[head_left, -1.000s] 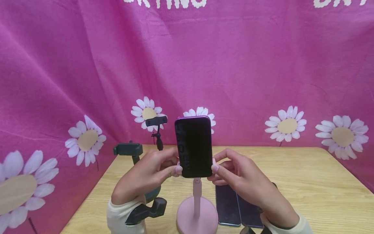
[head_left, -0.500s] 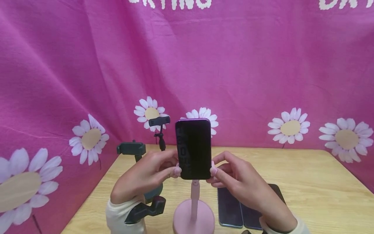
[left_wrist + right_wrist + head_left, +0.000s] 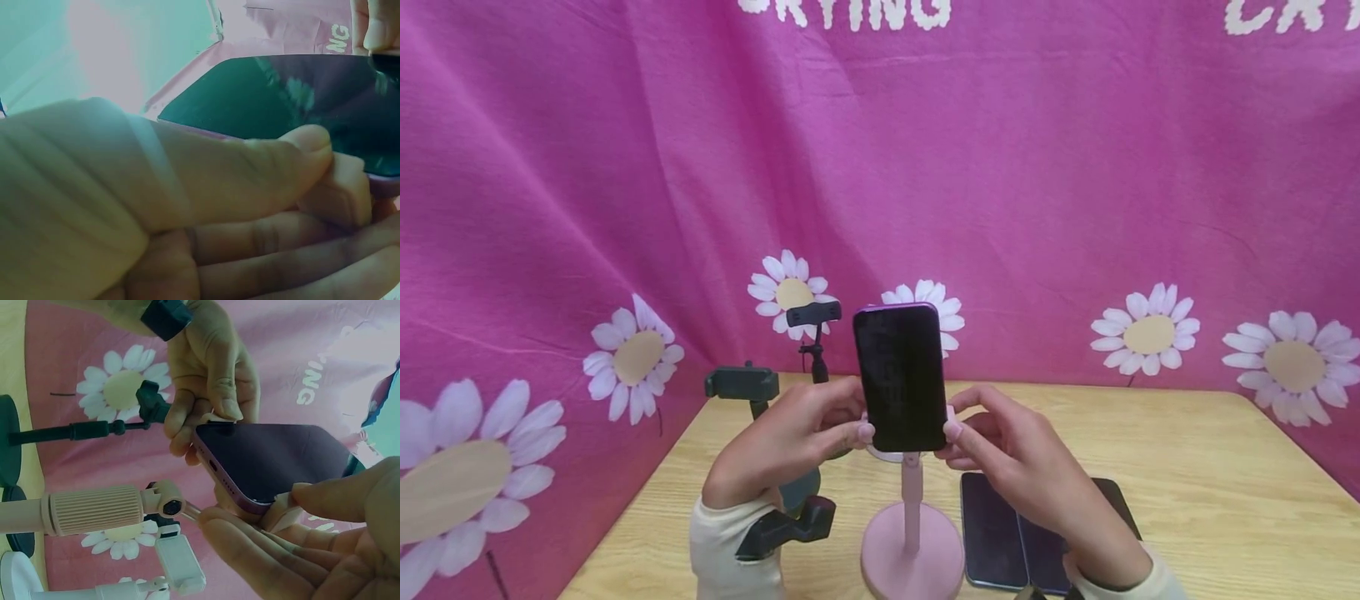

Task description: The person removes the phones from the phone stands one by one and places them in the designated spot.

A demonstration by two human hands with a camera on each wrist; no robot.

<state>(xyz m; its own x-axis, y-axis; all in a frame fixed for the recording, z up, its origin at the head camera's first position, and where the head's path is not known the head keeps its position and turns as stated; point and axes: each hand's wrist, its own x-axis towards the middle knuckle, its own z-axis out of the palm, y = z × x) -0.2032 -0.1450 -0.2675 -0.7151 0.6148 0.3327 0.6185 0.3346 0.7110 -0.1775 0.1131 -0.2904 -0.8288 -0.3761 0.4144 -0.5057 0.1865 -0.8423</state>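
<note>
A phone (image 3: 900, 375) with a dark screen and purple edge stands upright in the clamp of a pink phone stand (image 3: 912, 554). My left hand (image 3: 801, 433) pinches the pink clamp arm (image 3: 347, 190) at the phone's lower left side, thumb in front and fingers behind. On the opposite side, my right hand (image 3: 1022, 458) holds the other clamp arm (image 3: 284, 512) between thumb and fingers. The phone's bottom edge, with its charging port, shows in the right wrist view. Most of the clamp's back is hidden behind the phone.
Two more phones, one (image 3: 992, 529) beside the other (image 3: 1048, 558), lie right of the pink base, partly under my right forearm. A dark green stand (image 3: 742, 383) and a black stand (image 3: 814, 313) are at left. A white stand (image 3: 181, 562) is behind. A pink flowered cloth (image 3: 1000, 183) hangs behind the table (image 3: 1210, 467).
The head view has shifted slightly. The phone and its stand have moved a little right with both hands, and the phone leans slightly differently. Both hands keep their hold on the clamp arms.
</note>
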